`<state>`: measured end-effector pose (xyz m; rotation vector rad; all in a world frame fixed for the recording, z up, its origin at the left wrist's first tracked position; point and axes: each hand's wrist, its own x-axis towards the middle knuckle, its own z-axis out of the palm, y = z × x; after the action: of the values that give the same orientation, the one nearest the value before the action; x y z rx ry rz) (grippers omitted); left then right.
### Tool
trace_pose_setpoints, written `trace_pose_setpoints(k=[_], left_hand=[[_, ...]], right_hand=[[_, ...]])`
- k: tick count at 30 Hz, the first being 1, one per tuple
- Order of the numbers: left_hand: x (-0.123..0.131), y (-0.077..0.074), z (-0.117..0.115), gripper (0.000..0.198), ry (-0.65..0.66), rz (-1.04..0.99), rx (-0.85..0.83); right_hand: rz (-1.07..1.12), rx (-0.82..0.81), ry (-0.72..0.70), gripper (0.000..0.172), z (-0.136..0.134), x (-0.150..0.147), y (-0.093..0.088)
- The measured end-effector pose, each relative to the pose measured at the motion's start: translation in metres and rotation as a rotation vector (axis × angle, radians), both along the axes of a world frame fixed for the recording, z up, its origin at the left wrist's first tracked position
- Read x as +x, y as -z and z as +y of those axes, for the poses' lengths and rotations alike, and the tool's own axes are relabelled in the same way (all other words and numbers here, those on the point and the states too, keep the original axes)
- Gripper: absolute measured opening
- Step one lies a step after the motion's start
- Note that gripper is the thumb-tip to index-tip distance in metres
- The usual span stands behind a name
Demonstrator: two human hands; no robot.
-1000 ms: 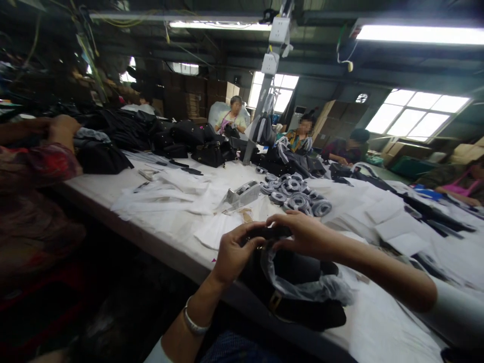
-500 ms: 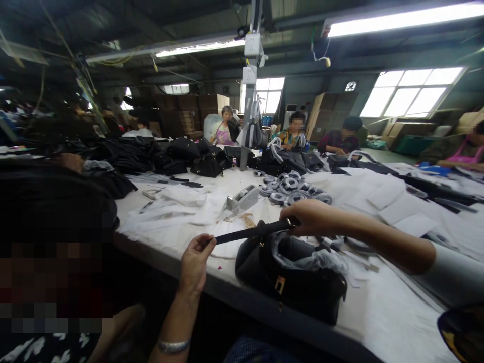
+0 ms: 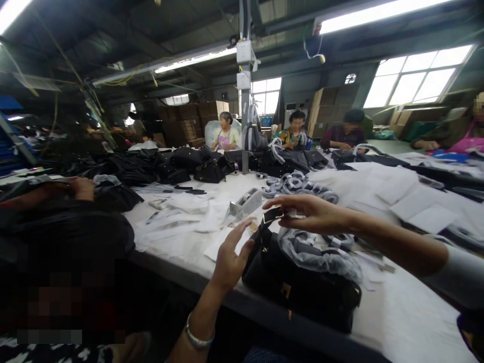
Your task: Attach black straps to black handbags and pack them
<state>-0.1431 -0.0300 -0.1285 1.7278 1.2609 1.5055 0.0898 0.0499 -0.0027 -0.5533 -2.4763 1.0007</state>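
A black handbag (image 3: 302,292) with gold-coloured hardware stands at the table's front edge. Clear plastic film (image 3: 321,259) wraps the handle on top of it. From the bag's left end rises a black strap (image 3: 258,235) with a gold buckle (image 3: 273,215). My right hand (image 3: 308,213) has the buckle end between thumb and fingers, above the bag. My left hand (image 3: 231,258) is beside the strap's lower part, fingers stretched and thumb apart; whether it touches the strap is hard to see.
Behind the bag lie a tape dispenser (image 3: 247,201) and several wrapped grey coils (image 3: 293,182). White sheets (image 3: 401,189) spread to the right. Black bags (image 3: 212,169) are piled around a post (image 3: 245,126). A co-worker's hand (image 3: 82,189) is at left; other people sit across.
The strap was stretched between both hands; now it bends down toward the bag. My left hand has let go of its end and moved right, fingers opening. My right hand has shifted slightly left.
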Motion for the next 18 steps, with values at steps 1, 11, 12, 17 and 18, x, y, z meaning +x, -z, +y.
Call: trace_pose_setpoints(k=[1, 11, 12, 17, 18], left_hand=[[0.009, -0.008, 0.007, 0.039, 0.079, 0.020, 0.018], [0.030, -0.005, 0.022, 0.031, 0.195, -0.215, -0.185], [0.028, -0.004, 0.019, 0.030, 0.189, -0.243, -0.202], [0.018, -0.008, 0.010, 0.028, 0.189, -0.337, -0.204], [0.017, -0.013, 0.008, 0.029, 0.211, -0.353, -0.203]], right_hand=[[0.005, 0.054, -0.007, 0.045, 0.002, 0.000, -0.002], [-0.176, 0.018, 0.377, 0.095, -0.006, 0.037, 0.057], [-0.231, -0.057, 0.357, 0.097, -0.015, 0.040, 0.064], [-0.334, 0.031, 0.375, 0.041, -0.037, 0.047, 0.066], [-0.316, 0.041, 0.377, 0.034, -0.034, 0.050, 0.062]])
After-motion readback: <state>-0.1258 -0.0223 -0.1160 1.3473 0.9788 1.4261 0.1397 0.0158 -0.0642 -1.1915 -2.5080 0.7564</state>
